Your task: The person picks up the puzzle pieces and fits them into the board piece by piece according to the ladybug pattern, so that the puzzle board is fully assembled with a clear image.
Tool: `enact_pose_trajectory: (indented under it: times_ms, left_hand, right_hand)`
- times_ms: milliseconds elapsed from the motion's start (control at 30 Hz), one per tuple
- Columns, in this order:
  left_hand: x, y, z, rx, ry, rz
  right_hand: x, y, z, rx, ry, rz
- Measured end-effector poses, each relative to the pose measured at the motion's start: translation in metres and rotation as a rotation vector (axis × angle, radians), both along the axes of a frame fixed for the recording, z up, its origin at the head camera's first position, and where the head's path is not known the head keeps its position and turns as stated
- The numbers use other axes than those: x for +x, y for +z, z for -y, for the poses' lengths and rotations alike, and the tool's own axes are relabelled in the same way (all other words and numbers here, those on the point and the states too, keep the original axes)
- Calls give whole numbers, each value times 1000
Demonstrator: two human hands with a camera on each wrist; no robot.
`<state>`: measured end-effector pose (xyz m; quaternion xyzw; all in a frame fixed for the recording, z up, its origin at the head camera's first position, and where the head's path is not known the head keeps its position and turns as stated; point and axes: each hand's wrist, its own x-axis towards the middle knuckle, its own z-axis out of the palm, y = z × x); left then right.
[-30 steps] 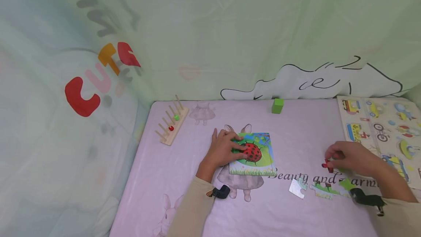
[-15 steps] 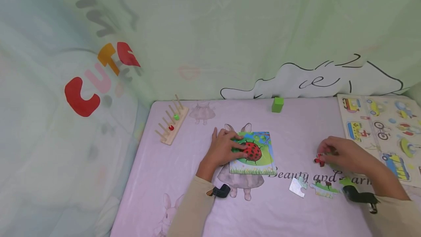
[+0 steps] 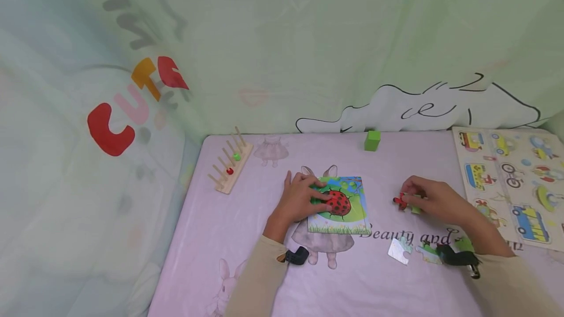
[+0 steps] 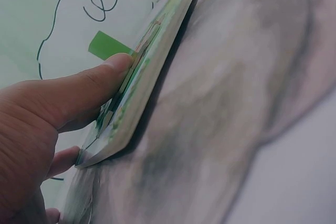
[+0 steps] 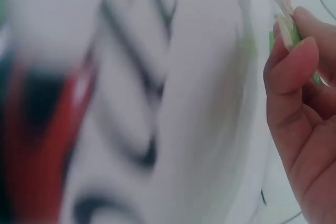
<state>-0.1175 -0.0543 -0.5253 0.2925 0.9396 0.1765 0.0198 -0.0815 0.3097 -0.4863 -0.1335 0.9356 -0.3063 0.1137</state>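
A square ladybug jigsaw puzzle (image 3: 359, 220) lies mid-table in the head view. On its left part rests my left hand (image 3: 299, 198), fingers extended across the picture. The left wrist view has that thumb (image 4: 118, 65) pressed on the puzzle's face, beside its thick edge (image 4: 128, 129). To the right, my right hand (image 3: 434, 200) pinches a red and green jigsaw piece (image 3: 400, 201) between thumb and fingers, off the puzzle's right side. That piece shows edge-on in the right wrist view, partly covered by the fingertips (image 5: 304, 56).
Loose jigsaw pieces (image 3: 399, 251) lie near the right forearm, some partly behind the wrist camera. A peg rack (image 3: 229, 180) with a red and a green bead stands back left. A green block (image 3: 372, 141) is at the rear edge, a vehicle puzzle board (image 3: 502, 198) at right.
My right hand has moved left with the jigsaw piece, away from the vehicle board and closer to the ladybug puzzle. The left hand has stayed in place.
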Motion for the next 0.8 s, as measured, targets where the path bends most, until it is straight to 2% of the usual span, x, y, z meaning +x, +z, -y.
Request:
enact_pose_trajectory:
  times_ms: [333, 567, 800]
  left_hand:
    - [0, -2, 0, -5, 0, -8]
    - [0, -1, 0, -7, -5, -15]
    - [-1, -2, 0, -15, -3, -19]
  right_hand:
    - [-10, 2, 36, -104, 13, 68]
    - [-12, -1, 54, -123, 47, 50]
    - [-17, -4, 69, -150, 11, 56]
